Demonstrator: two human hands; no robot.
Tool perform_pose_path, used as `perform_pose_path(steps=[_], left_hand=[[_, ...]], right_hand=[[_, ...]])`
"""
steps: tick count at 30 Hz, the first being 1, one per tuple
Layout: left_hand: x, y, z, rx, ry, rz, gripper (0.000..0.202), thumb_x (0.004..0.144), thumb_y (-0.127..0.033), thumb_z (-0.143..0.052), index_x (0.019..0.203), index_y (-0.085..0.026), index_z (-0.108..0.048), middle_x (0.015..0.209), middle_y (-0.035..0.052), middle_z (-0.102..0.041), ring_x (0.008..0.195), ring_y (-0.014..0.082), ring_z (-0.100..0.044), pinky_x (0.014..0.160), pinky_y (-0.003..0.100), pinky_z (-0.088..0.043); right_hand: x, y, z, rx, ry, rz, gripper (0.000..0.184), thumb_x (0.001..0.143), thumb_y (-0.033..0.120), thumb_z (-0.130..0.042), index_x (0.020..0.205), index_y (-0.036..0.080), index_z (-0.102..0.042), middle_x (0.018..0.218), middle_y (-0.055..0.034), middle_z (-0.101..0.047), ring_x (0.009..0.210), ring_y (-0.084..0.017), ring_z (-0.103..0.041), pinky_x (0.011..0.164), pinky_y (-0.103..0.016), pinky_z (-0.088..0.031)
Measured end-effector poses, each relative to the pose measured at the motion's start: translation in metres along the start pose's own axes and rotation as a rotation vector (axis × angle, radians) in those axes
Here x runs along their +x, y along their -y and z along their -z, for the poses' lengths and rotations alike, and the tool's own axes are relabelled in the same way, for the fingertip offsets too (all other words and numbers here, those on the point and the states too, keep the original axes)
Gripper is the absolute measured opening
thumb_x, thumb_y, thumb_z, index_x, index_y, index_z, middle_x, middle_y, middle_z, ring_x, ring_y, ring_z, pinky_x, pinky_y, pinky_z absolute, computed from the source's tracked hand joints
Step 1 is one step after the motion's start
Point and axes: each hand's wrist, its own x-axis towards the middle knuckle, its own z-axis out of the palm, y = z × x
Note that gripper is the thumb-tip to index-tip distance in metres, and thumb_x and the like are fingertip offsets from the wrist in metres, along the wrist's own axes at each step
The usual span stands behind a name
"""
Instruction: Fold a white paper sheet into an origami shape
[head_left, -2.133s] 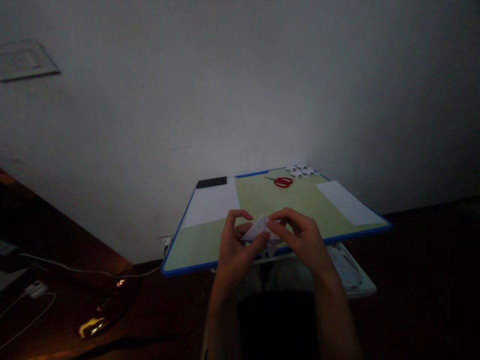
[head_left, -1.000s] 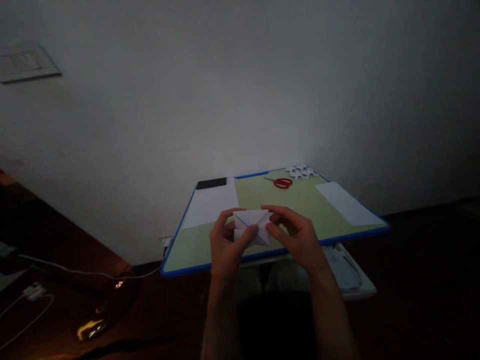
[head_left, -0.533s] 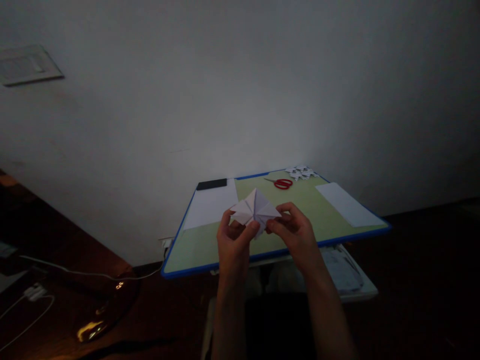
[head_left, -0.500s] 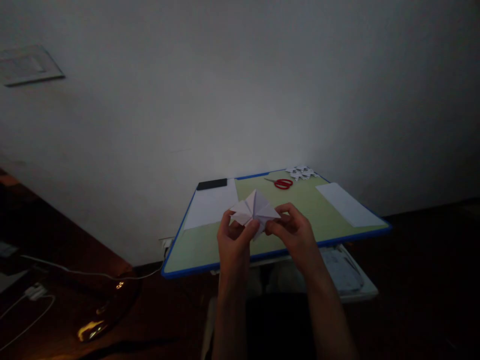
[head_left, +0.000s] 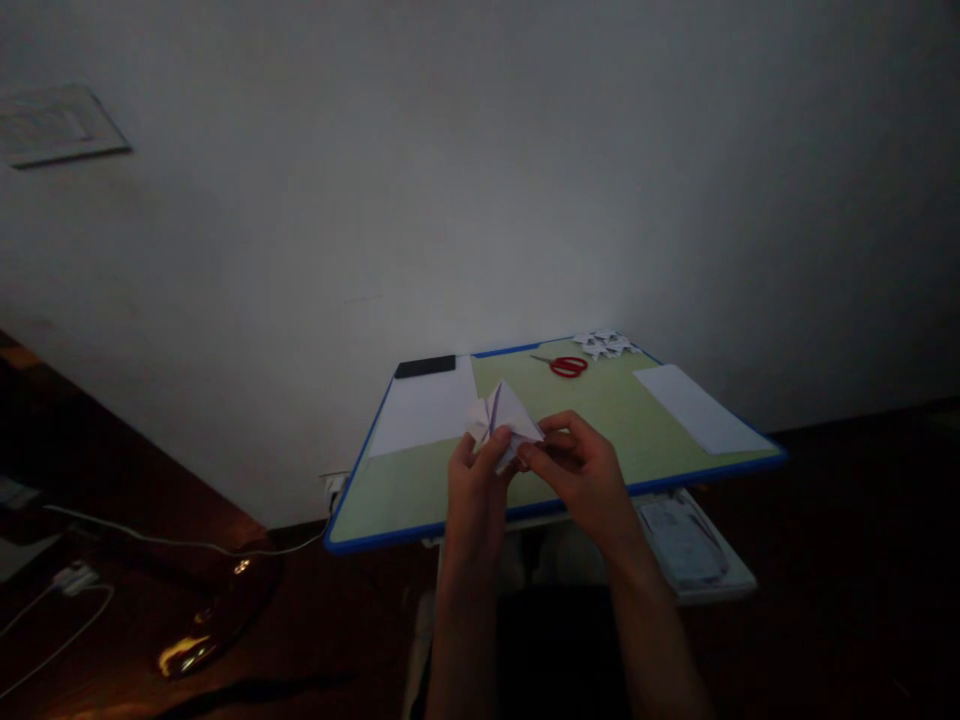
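Folded paper (head_left: 504, 420) sits pinched between left hand (head_left: 474, 492) and right hand (head_left: 581, 475), above their fingertips.

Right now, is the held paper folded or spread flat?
Folded: the paper shows raised creased flaps, pinched between left hand and right hand.

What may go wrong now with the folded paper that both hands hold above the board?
1. The left hand and the right hand pinch the folded paper only with fingertips, in the air; a slip could drop it onto the board or past its near edge.
2. The light is dim, so a crease may go crooked.
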Motion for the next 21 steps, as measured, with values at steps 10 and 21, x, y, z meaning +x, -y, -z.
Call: perform_pose_path(steps=[10,21], left_hand=[[-0.001,-0.002,-0.001,-0.019,-0.069,-0.056,0.026,0.068,-0.032,-0.095,0.084,-0.017,-0.081,0.09,0.0047,-0.082,0.08,0.0174,-0.074,0.076,0.028,-0.056],[-0.001,0.002,0.01,0.204,-0.126,-0.166,0.024,0.075,-0.032,-0.093,0.088,-0.015,-0.084,0.087,0.0047,-0.082,0.079,0.0167,-0.07,0.076,0.027,-0.052]], right_hand=[[-0.001,-0.004,0.007,-0.201,0.078,0.143,0.029,0.087,0.034,-0.085,0.106,0.026,-0.065,0.084,0.001,-0.077,0.08,-0.02,-0.075,0.077,-0.032,-0.06],[0.001,0.004,0.022,-0.57,0.12,0.572,0.031,0.097,0.017,-0.073,0.126,0.03,-0.073,0.104,-0.0033,-0.07,0.092,-0.02,-0.068,0.085,-0.036,-0.057]])
